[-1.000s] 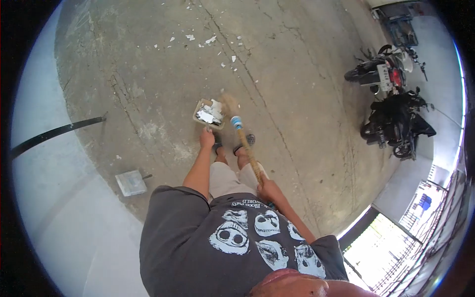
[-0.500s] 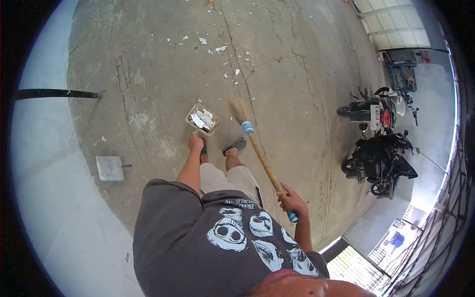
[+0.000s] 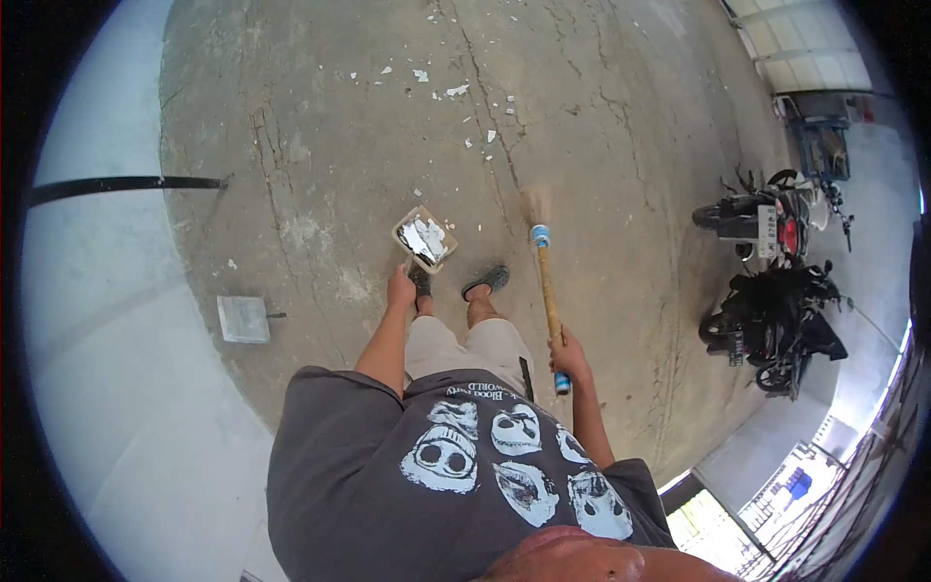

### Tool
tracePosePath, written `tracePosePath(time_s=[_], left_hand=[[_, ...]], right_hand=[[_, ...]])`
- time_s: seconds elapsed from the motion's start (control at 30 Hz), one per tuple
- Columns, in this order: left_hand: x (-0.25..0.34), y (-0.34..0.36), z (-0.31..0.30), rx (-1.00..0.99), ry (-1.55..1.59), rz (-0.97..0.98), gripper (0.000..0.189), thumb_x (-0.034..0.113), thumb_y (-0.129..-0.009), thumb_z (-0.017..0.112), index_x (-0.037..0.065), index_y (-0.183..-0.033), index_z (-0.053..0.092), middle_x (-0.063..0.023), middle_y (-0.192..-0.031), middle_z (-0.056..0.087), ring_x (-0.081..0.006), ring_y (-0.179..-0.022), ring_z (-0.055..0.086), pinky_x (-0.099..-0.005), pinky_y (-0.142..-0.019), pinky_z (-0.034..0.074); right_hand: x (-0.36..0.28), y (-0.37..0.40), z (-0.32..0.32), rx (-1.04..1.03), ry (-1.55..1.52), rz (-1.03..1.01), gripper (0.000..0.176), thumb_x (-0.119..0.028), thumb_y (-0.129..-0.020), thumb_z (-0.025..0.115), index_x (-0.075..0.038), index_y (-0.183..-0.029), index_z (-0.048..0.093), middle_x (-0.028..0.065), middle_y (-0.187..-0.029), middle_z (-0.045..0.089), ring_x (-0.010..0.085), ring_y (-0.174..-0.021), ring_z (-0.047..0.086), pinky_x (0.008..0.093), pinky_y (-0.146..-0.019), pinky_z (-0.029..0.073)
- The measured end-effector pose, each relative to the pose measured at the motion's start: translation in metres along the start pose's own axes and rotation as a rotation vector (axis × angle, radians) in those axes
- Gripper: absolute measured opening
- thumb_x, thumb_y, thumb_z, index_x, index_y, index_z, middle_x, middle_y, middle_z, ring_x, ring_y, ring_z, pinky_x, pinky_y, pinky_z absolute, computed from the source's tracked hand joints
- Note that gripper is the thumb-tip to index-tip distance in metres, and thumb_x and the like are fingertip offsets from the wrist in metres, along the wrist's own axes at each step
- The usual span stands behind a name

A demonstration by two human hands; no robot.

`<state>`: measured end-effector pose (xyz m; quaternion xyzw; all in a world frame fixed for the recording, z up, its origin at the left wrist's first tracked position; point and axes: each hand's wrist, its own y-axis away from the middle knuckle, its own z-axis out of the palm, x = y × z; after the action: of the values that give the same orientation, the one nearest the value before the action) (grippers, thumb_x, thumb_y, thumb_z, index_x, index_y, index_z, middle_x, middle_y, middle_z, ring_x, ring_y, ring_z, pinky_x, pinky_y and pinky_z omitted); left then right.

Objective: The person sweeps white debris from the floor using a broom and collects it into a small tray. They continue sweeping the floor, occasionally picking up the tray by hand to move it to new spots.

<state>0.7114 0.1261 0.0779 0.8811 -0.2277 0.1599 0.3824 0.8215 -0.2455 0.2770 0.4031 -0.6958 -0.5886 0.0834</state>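
Note:
My left hand (image 3: 400, 289) is closed around the handle of a tan, box-shaped dustpan (image 3: 447, 254), held low in front of my left foot. Inside it lie white flakes (image 3: 423, 239), looking like paint or plaster chips. In my right hand (image 3: 570, 357) is a broom (image 3: 547, 291) with a pale shaft and blue bands, gripped near its top end. Its bristles (image 3: 536, 206) are blurred and point away from me, right of the dustpan. More white chips (image 3: 457, 90) are scattered over the concrete floor ahead.
A second, light-coloured dustpan (image 3: 242, 320) lies by the left wall. Two motorcycles (image 3: 771, 325) stand at the right. A dark bar (image 3: 126, 184) runs along the left wall to the floor. Long cracks (image 3: 264, 160) cross the concrete.
The broom has swung to the right, its shaft now more nearly straight ahead, and its bristles are farther from the dustpan. The whole view has shifted slightly. Both hands keep their hold.

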Motion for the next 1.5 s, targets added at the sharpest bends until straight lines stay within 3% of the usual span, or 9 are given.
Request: tracePosePath(time_s=[0.13, 0.2, 0.3, 0.53, 0.7, 1.13, 1.27, 1.37, 1.5], left_hand=[[-0.004, -0.012, 0.016, -0.016, -0.061, -0.023, 0.043, 0.005, -0.080, 0.050, 0.005, -0.122, 0.051, -0.0217, -0.115, 0.058, -0.0357, -0.107, 0.055, -0.0433, -0.090, 0.044], [0.002, -0.014, 0.019, -0.034, -0.078, 0.022, 0.043, 0.006, -0.080, 0.050, 0.004, -0.123, 0.050, -0.0219, -0.116, 0.057, -0.0359, -0.108, 0.055, -0.0430, -0.091, 0.043], [0.012, -0.013, 0.025, -0.036, -0.094, 0.089, 0.042, 0.005, -0.080, 0.049, 0.003, -0.122, 0.050, -0.0231, -0.114, 0.057, -0.0376, -0.107, 0.054, -0.0438, -0.091, 0.043], [0.019, -0.011, 0.014, -0.068, -0.149, 0.045, 0.041, 0.004, -0.079, 0.050, 0.003, -0.121, 0.050, -0.0246, -0.110, 0.059, -0.0389, -0.104, 0.056, -0.0449, -0.087, 0.044], [-0.014, -0.012, -0.008, 0.006, -0.082, 0.062, 0.041, 0.005, -0.079, 0.052, 0.004, -0.120, 0.050, -0.0234, -0.108, 0.060, -0.0392, -0.100, 0.058, -0.0449, -0.085, 0.046], [-0.058, -0.038, -0.068, 0.017, -0.102, 0.042, 0.041, 0.006, -0.081, 0.054, 0.002, -0.121, 0.047, -0.0236, -0.107, 0.060, -0.0378, -0.100, 0.058, -0.0442, -0.084, 0.047], [-0.063, -0.043, -0.077, -0.029, -0.129, -0.012, 0.040, 0.005, -0.080, 0.054, -0.001, -0.119, 0.047, -0.0246, -0.106, 0.060, -0.0381, -0.100, 0.058, -0.0445, -0.084, 0.047], [-0.079, -0.046, -0.068, -0.053, -0.166, 0.031, 0.038, 0.004, -0.080, 0.053, -0.001, -0.117, 0.048, -0.0251, -0.105, 0.060, -0.0387, -0.099, 0.058, -0.0450, -0.084, 0.047], [-0.084, -0.050, -0.053, 0.051, -0.141, 0.150, 0.037, 0.002, -0.080, 0.050, 0.000, -0.117, 0.049, -0.0248, -0.105, 0.060, -0.0390, -0.100, 0.057, -0.0455, -0.084, 0.046]], right_hand=[[0.014, 0.048, 0.028, -0.107, 0.187, 0.066, 0.062, -0.018, -0.087, 0.055, -0.008, -0.142, 0.027, 0.0099, -0.076, 0.058, 0.0191, -0.058, 0.058, 0.0326, -0.053, 0.050], [0.056, 0.054, 0.047, -0.135, 0.434, -0.247, 0.060, -0.020, -0.088, 0.056, -0.006, -0.140, 0.031, 0.0169, -0.101, 0.062, 0.0236, -0.087, 0.061, 0.0328, -0.077, 0.050], [0.034, 0.095, 0.043, -0.383, 0.068, -0.106, 0.061, -0.024, -0.086, 0.057, -0.008, -0.140, 0.033, 0.0209, -0.123, 0.054, 0.0290, -0.117, 0.051, 0.0346, -0.098, 0.038], [0.019, 0.151, 0.025, -0.193, 0.157, -0.117, 0.056, -0.023, -0.088, 0.055, -0.014, -0.140, 0.035, 0.0166, -0.105, 0.062, 0.0245, -0.094, 0.061, 0.0329, -0.085, 0.047], [-0.020, 0.159, 0.028, -0.069, -0.020, 0.106, 0.058, -0.023, -0.089, 0.056, -0.016, -0.141, 0.031, 0.0039, -0.068, 0.049, 0.0127, -0.049, 0.049, 0.0292, -0.043, 0.045], [-0.006, 0.089, 0.101, 0.022, 0.100, 0.019, 0.060, -0.020, -0.087, 0.054, -0.010, -0.140, 0.029, 0.0122, -0.075, 0.058, 0.0170, -0.052, 0.056, 0.0322, -0.045, 0.050], [0.001, 0.091, 0.152, 0.000, 0.553, -0.190, 0.066, -0.030, -0.086, 0.053, -0.009, -0.142, 0.025, 0.0286, -0.101, 0.061, 0.0389, -0.086, 0.064, 0.0431, -0.076, 0.051], [-0.013, 0.121, 0.167, -0.201, 0.568, -0.021, 0.069, -0.033, -0.084, 0.057, -0.008, -0.141, 0.027, 0.0307, -0.117, 0.054, 0.0402, -0.109, 0.054, 0.0399, -0.093, 0.042], [0.007, 0.131, 0.169, -0.284, 0.536, -0.110, 0.067, -0.031, -0.085, 0.056, -0.009, -0.141, 0.028, 0.0285, -0.114, 0.056, 0.0387, -0.107, 0.056, 0.0398, -0.091, 0.044]])
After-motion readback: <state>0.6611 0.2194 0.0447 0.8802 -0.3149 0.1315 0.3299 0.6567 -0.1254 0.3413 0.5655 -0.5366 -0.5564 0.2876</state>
